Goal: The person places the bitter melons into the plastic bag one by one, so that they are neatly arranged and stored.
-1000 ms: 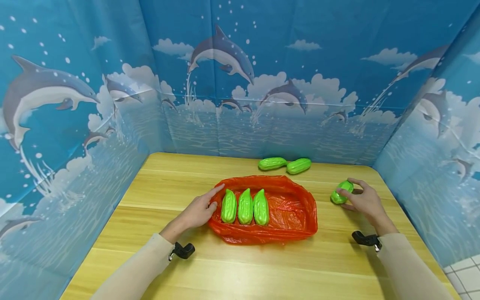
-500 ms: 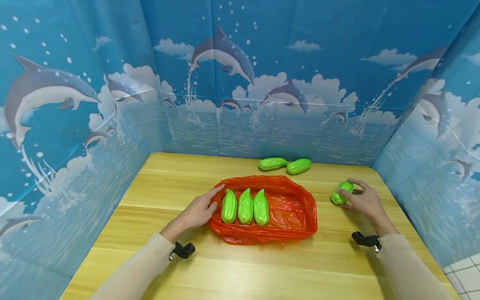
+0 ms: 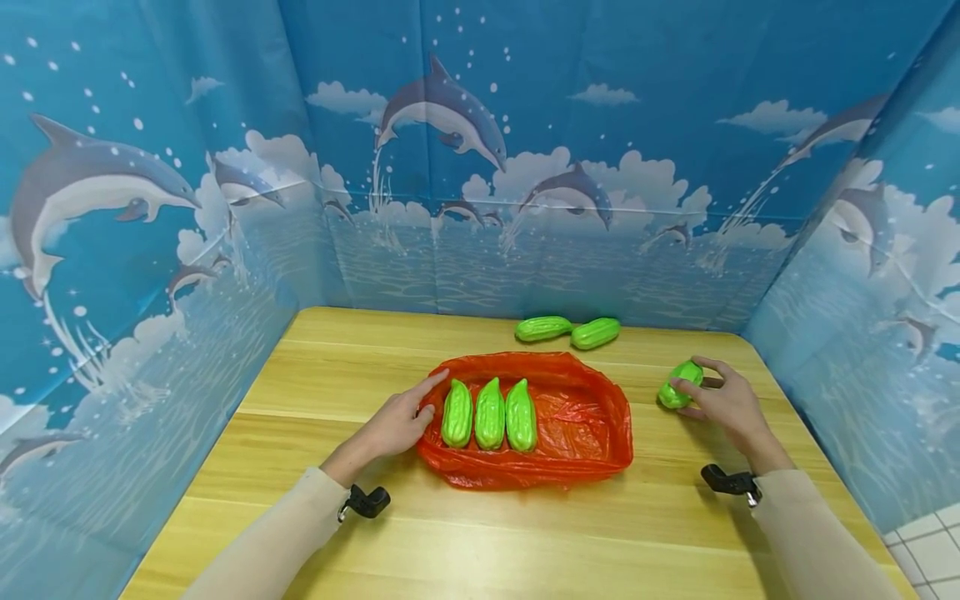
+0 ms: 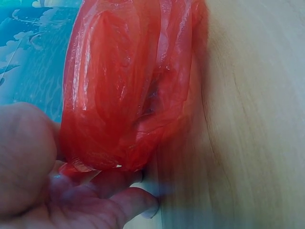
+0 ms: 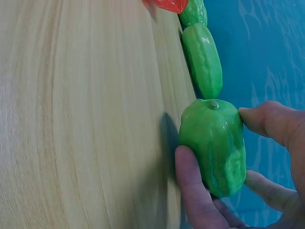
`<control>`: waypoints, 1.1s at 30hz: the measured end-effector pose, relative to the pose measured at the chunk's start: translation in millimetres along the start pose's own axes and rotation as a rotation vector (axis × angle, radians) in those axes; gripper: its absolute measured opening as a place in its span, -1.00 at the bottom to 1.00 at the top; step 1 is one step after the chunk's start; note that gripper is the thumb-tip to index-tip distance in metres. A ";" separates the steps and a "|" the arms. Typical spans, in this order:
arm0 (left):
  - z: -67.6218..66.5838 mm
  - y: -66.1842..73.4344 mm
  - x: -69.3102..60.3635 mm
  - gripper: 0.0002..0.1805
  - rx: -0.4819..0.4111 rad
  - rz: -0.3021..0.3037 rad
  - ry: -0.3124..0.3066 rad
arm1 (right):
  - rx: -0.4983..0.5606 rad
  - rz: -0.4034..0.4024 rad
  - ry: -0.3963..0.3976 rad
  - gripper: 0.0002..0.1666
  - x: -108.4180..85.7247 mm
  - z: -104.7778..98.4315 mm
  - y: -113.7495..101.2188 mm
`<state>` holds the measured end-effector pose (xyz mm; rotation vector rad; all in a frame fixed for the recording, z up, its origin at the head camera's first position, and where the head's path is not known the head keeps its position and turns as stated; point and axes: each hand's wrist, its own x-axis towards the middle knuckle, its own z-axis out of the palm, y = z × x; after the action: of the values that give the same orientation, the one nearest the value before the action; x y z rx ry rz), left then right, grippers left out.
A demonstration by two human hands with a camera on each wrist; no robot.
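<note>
My right hand (image 3: 733, 408) holds a green ribbed gourd (image 5: 212, 143) between thumb and fingers at the table's right side. In the right wrist view the gourd's stem end faces the camera; whether it touches the tabletop I cannot tell. My left hand (image 3: 397, 423) rests at the left end of a red plastic bag (image 3: 619, 442), index finger stretched along its rim and thumb against its side. The bag is spread wide like a shallow tray. Inside, on its left half, three similar green gourds (image 3: 490, 417) lie side by side, pointed ends away from me.
Two more green gourds (image 3: 543, 328) lie end to end at the table's back edge, behind the bag. A blue dolphin-print curtain (image 3: 480, 250) encloses the wooden table (image 3: 480, 542) at the back and both sides.
</note>
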<state>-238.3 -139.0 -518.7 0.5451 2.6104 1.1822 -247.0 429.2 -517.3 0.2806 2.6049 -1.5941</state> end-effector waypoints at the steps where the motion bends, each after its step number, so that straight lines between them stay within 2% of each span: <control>1: 0.0 -0.1 0.2 -0.22 0.001 0.001 -0.001 | 0.003 0.000 -0.002 0.17 -0.5 0.3 -1.1; 16: -1.3 2.4 3.5 -0.22 0.017 0.000 -0.013 | -0.038 -0.020 -0.007 0.15 -12.0 8.5 -21.2; 33: -1.1 1.5 2.5 -0.21 0.031 -0.006 -0.009 | -0.059 -0.085 -0.016 0.16 -20.2 23.2 -39.1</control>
<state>-240.6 -137.8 -516.9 0.5468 2.6249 1.1364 -235.5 388.9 -490.5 0.1546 2.6796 -1.5346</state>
